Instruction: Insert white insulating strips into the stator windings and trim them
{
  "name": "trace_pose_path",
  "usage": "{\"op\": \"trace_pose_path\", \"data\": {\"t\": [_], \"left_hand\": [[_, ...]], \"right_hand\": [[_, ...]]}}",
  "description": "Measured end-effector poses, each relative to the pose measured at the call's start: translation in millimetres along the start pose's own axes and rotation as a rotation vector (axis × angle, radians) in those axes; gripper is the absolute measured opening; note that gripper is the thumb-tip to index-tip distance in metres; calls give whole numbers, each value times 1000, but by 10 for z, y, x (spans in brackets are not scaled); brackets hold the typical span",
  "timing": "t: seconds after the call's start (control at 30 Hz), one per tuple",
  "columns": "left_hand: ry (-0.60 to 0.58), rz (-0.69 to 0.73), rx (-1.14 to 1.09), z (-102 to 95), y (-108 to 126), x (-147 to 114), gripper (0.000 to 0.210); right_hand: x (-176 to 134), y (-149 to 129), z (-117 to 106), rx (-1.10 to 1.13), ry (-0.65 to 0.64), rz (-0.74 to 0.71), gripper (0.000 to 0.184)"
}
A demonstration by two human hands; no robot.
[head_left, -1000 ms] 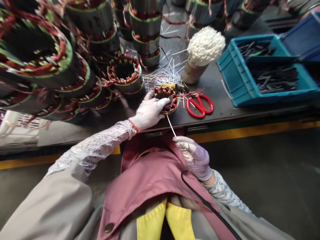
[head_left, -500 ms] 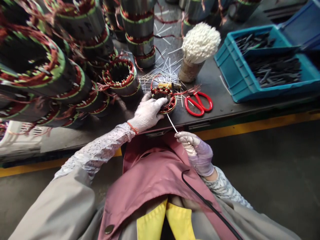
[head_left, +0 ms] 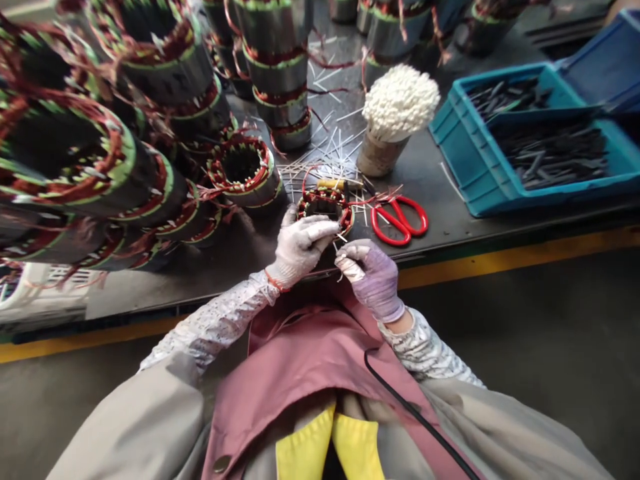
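Note:
A small motor stator with red windings sits near the table's front edge. My left hand, in a white glove, rests at its near side, fingers bent over the rim and fingertips close to a short white end of cord. A thin white cord runs from the stator's near edge to my right hand, in a white and lilac glove. That hand pinches the cord between thumb and fingers. Red-handled scissors lie just right of the stator. Behind it is a yellow-handled tool.
Stacked larger stators crowd the left side. Loose white cords lie behind the small stator, beside a cup full of white-tipped cords. A blue bin of dark strips stands at right.
My right hand has moved up and left, closer to the stator, and less cord shows between them. The fingers of my left hand have shifted toward the near rim.

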State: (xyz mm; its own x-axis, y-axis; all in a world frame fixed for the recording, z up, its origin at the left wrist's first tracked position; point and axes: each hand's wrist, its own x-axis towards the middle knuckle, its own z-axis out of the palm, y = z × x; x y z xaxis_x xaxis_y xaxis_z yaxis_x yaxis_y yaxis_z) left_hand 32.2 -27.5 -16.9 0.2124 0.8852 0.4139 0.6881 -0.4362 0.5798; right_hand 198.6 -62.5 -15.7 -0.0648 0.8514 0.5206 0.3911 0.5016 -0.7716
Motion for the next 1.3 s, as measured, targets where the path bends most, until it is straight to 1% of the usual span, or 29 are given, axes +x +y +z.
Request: {"op": "trace_pose_path", "data": {"t": [0.1, 0.2, 0.27, 0.33, 0.4, 0.47, 0.53, 0.6, 0.63, 0.7, 0.77, 0.8, 0.87, 0.93, 0.97, 1.0, 1.03, 1.07, 1.1, 1.13, 1.23, 1.27, 1.3], "left_hand": [[14, 37, -20, -11, -28, 24, 13], [32, 58, -45, -19, -44, 27, 14], [11, 36, -43, -25, -41, 27, 14], [-3, 14, -48, -32, -32, 30, 13], [3, 19, -65, -39, -27, 34, 13], [1, 19, -69, -41, -28, 36, 13], [-14, 14, -61, -38, -36, 37, 15], [-20, 19, -56, -30, -46, 35, 17], [-17, 27, -56, -25, -51, 33, 17], [-19, 44, -56, -18, -56, 29, 18], [-21, 61, -55, -20, -57, 25, 17], [-25, 65, -51, -27, -55, 24, 17], [-52, 58, -27, -57, -47, 26, 17], [-121, 49, 20, -102, -31, 37, 21], [-170, 48, 50, -128, -22, 47, 28], [-217, 53, 83, -152, -11, 59, 37], [-258, 62, 115, -176, 0, 74, 44], [-290, 69, 144, -196, 10, 90, 47], [-313, 75, 169, -212, 18, 108, 46], [-328, 83, 188, -225, 23, 127, 43], [-347, 109, 217, -238, 23, 185, 36], [-354, 122, 224, -234, 22, 203, 36], [-359, 132, 234, -228, 25, 221, 37]], "right_hand": [[129, 15, -3, -71, -42, -28, 7], [254, 113, 19, -149, -92, 29, 11], [285, 138, -7, -141, -151, 54, 12], [270, 105, -59, -86, -201, 28, 11], [242, 48, -97, -53, -199, -6, 9], [238, 26, -91, -85, -162, -3, 10], [260, 66, -43, -157, -168, 10, 18], [286, 148, 17, -238, -205, 4, 25], [296, 190, 41, -277, -212, -21, 27], [310, 244, 60, -361, -180, -89, 29], [331, 248, 30, -442, -140, -179, 27], [346, 232, -4, -481, -142, -231, 26], [372, 182, -102, -519, -212, -346, 25], [381, 121, -213, -488, -314, -467, 24], [375, 89, -258, -456, -339, -498, 21], [363, 55, -287, -412, -336, -496, 18], [344, 19, -299, -350, -319, -459, 16], [318, -23, -292, -262, -292, -379, 16], [287, -69, -273, -140, -276, -254, 18], [254, -119, -247, 14, -291, -96, 22], [206, -265, -197, 503, -416, 413, 31], [235, -294, -194, 622, -421, 540, 32], [299, -307, -191, 716, -400, 620, 32]]}}
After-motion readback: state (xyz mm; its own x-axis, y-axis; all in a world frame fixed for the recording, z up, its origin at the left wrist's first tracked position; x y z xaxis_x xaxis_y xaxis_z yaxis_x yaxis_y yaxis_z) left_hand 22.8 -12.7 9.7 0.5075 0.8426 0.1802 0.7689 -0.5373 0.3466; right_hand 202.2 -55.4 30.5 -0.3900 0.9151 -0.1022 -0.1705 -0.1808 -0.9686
